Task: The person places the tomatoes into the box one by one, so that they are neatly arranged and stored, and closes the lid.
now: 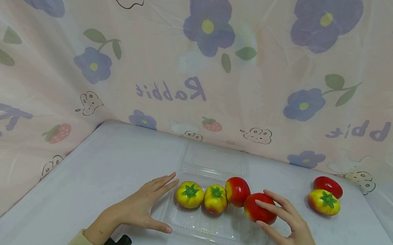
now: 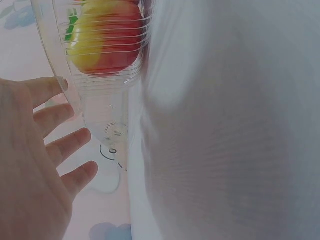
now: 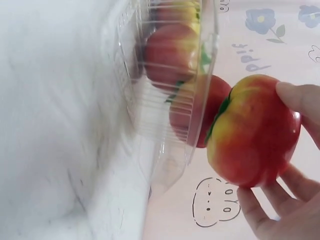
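In the head view, my right hand (image 1: 294, 234) pinches a red-and-yellow toy tomato (image 1: 260, 208) between thumb and fingers, at the right side of a clear plastic box (image 1: 202, 230). The right wrist view shows that tomato (image 3: 255, 132) held above the rim, its green leafy top facing the box. Inside lie a yellow tomato (image 1: 189, 195), another yellow one with a reddish lower side (image 1: 215, 199), and a mostly red one (image 1: 237, 192). My left hand (image 1: 141, 203) is spread at the box's left side, holding nothing; its fingertips (image 2: 61, 84) are close to the rim, contact unclear.
A red toy tomato (image 1: 328, 187) and a yellow-red one (image 1: 323, 202) lie together on the white table at the right. The box's clear lid (image 1: 214, 159) is folded back behind it. A patterned curtain (image 1: 169, 107) rises along the table's back edge.
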